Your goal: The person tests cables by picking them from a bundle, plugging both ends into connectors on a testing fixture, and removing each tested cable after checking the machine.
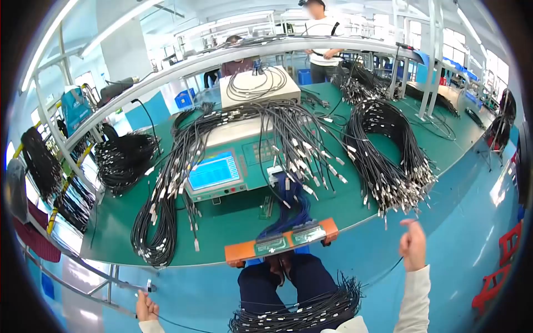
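Note:
My left hand [146, 306] is low on the left side, fingers closed on a thin black cable [186, 327] that runs off toward my lap. On the right, beyond the table's edge, my right hand [412, 245] is raised with its index finger bent upward and the others curled. A black cable [383, 276] stretches from it down to my lap. Whether both ends belong to one cable cannot be seen. Across my thighs lies a bundle of black cables [297, 316] with white tags.
On the green table [344, 213] stands a tester with a blue screen [216, 171], draped with cables [294, 147]. An orange fixture with green boards [281, 242] sits at the front edge. Looped cable bundles [388, 158] lie right. Two people are behind; red stools [491, 291] stand right.

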### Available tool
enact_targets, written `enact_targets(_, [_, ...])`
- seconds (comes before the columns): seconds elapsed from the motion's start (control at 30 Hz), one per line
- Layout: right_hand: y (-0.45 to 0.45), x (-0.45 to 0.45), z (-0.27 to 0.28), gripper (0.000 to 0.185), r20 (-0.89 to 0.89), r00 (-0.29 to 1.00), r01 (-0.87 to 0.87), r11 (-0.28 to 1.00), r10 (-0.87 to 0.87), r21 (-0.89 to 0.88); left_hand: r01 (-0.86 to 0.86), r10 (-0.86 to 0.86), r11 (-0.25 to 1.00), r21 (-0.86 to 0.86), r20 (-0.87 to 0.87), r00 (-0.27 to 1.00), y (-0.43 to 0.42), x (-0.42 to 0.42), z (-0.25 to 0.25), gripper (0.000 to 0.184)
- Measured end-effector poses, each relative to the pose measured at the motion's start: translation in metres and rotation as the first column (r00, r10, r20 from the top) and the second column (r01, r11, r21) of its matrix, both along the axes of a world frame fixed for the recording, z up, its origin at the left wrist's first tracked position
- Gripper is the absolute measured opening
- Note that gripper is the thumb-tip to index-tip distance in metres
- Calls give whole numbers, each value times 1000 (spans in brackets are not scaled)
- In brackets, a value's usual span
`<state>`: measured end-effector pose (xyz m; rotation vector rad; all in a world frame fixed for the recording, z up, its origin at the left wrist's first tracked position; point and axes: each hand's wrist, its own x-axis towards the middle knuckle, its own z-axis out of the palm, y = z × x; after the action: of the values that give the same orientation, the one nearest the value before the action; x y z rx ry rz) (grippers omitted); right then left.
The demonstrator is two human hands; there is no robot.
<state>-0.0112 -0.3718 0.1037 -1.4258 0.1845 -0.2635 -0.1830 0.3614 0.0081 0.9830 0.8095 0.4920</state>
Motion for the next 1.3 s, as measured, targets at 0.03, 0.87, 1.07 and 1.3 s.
enact_targets(0.03, [16, 6, -4, 31, -74, 996, -52, 999, 51, -7, 53, -53, 996, 69, -2, 999, -30, 15, 14, 28])
enact_targets(0.87, [182, 55, -75, 26, -355, 778, -426, 850, 519, 310, 644, -635, 763, -46, 133, 761, -372, 175, 9, 17])
enact_targets(1.07, [181, 58, -79, 26, -359, 756, -422, 827, 547, 370, 618, -617, 786, 18, 82, 783, -375, 175, 1, 18])
enact_targets(1.3, [179, 63, -78, 26, -345, 751, -400, 803, 564, 441, 582, -585, 809, 82, 27, 810, -378, 177, 0, 19])
